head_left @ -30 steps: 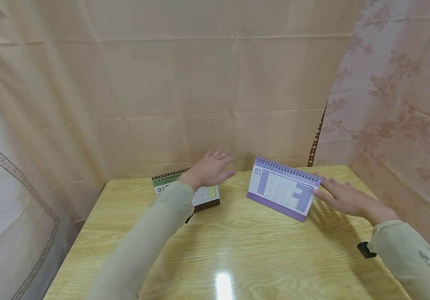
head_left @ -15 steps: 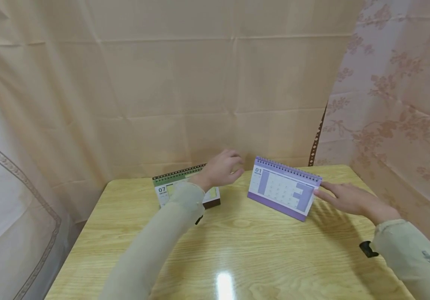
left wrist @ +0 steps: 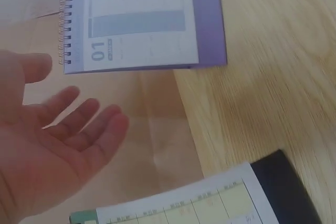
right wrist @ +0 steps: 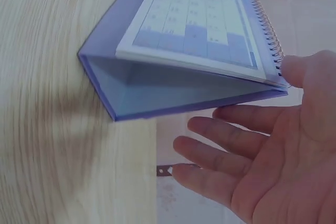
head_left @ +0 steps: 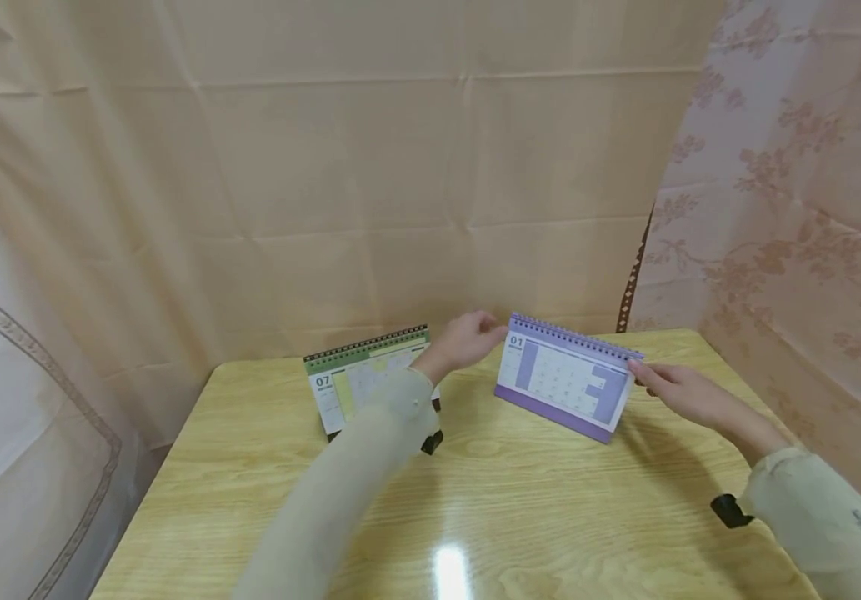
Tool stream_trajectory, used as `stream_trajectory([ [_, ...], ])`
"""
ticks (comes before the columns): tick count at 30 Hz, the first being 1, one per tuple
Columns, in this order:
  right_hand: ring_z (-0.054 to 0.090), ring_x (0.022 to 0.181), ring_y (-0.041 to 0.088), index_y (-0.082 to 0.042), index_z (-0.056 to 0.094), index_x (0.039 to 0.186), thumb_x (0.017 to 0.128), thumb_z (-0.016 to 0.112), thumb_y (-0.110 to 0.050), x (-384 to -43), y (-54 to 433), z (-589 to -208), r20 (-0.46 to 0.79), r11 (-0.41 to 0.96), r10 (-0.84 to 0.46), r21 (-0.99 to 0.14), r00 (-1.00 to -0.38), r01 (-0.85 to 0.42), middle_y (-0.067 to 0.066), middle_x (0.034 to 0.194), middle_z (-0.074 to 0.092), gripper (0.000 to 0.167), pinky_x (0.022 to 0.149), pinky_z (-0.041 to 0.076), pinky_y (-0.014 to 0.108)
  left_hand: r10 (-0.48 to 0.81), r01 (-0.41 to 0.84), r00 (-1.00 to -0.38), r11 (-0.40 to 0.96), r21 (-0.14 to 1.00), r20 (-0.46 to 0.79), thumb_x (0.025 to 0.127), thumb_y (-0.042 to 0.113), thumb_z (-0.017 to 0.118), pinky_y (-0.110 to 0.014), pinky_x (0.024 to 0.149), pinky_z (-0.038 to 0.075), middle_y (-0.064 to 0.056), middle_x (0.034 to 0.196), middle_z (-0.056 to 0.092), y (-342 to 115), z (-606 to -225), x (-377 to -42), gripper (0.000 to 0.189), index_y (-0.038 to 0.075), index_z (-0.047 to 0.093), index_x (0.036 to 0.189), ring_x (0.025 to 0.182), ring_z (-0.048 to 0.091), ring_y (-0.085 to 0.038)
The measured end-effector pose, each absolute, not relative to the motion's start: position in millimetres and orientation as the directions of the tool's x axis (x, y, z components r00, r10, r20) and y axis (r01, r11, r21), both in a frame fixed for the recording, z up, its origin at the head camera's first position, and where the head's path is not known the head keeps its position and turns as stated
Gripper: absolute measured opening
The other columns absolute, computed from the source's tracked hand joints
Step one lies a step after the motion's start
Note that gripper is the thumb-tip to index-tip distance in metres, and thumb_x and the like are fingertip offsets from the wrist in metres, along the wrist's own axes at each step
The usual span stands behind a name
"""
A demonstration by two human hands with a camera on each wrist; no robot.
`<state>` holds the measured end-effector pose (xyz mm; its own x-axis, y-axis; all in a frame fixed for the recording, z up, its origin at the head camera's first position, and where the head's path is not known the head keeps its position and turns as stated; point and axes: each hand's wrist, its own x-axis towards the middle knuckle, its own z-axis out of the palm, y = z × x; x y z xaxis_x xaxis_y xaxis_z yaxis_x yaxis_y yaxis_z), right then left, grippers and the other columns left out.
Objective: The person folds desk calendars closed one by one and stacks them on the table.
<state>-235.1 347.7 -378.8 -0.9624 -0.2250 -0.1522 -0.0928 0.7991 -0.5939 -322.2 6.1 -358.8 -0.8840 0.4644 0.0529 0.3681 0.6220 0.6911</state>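
Note:
A purple desk calendar (head_left: pixel 561 379) showing 01 stands like a tent on the wooden table, its spiral binding on top. At its upper right corner, my right hand (head_left: pixel 688 396) pinches it, the thumb (right wrist: pixel 294 71) by the spiral and the index finger against the back panel. My left hand (head_left: pixel 468 340) is by the upper left corner, with a gap between its loosely bent fingers (left wrist: pixel 107 124) and the calendar in the left wrist view. Behind my left forearm stands a green desk calendar (head_left: pixel 340 387) marked 07, partly hidden.
The wooden table (head_left: pixel 535 517) reaches back to a beige cloth (head_left: pixel 400 167) hanging behind it. A flower-patterned curtain (head_left: pixel 813 208) hangs along the right side, and a white cloth (head_left: pixel 10 433) on the left.
My left hand has moved right from above the green calendar to the purple calendar's left corner. The right hand's fingers have drawn in and its thumb has risen to the top corner. Both calendars stay put.

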Motion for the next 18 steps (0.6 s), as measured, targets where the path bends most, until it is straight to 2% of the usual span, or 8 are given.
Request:
stream_trajectory([
  [6,0.042,0.133,0.056,0.02,0.027,0.149,0.107,0.018,-0.06,-238,344,-378,-0.296,0.648,-0.242,-0.758,-0.924,0.074,0.04,0.148,0.036,0.09,0.106,0.034,0.068,0.424,0.164,-0.9,0.545,0.822,-0.102,0.106,0.041,0.051,-0.043,0.093,0.053,-0.014,0.137,0.06,7,-361,-329,0.051,0.004,0.056,0.14,0.116,0.06,-0.031],
  [10,0.034,0.139,0.054,0.017,0.021,0.152,0.105,0.015,-0.065,-239,342,-376,-0.359,0.599,-0.274,-0.789,-0.892,0.134,0.037,0.154,0.029,0.095,0.109,0.026,0.071,0.423,0.014,-0.882,0.459,0.888,-0.205,0.106,0.046,0.049,-0.049,0.098,0.051,-0.016,0.143,0.055,3,-360,-331,0.06,0.002,0.048,0.147,0.123,0.056,-0.037],
  [14,0.026,0.142,0.055,0.016,0.015,0.154,0.103,0.012,-0.067,-241,343,-375,-0.39,0.591,-0.286,-0.791,-0.875,0.159,0.037,0.156,0.023,0.097,0.109,0.017,0.076,0.42,-0.033,-0.878,0.426,0.904,-0.23,0.106,0.054,0.044,-0.051,0.103,0.045,-0.011,0.15,0.051,13,-359,-330,0.059,0.012,0.054,0.146,0.133,0.049,-0.04],
  [16,0.026,0.142,0.055,0.016,0.015,0.154,0.103,0.012,-0.068,-242,344,-376,-0.395,0.6,-0.272,-0.782,-0.878,0.166,0.037,0.156,0.023,0.098,0.107,0.016,0.078,0.422,-0.041,-0.876,0.416,0.909,-0.232,0.104,0.058,0.042,-0.054,0.104,0.043,-0.009,0.151,0.05,21,-359,-329,0.059,0.017,0.059,0.142,0.135,0.047,-0.04],
  [18,0.028,0.141,0.056,0.016,0.017,0.153,0.103,0.012,-0.068,-244,344,-378,-0.39,0.612,-0.251,-0.773,-0.886,0.167,0.037,0.154,0.024,0.098,0.106,0.017,0.078,0.415,-0.044,-0.879,0.421,0.906,-0.235,0.101,0.064,0.043,-0.057,0.106,0.041,-0.008,0.153,0.048,31,-360,-327,0.065,0.018,0.058,0.143,0.137,0.045,-0.04],
])
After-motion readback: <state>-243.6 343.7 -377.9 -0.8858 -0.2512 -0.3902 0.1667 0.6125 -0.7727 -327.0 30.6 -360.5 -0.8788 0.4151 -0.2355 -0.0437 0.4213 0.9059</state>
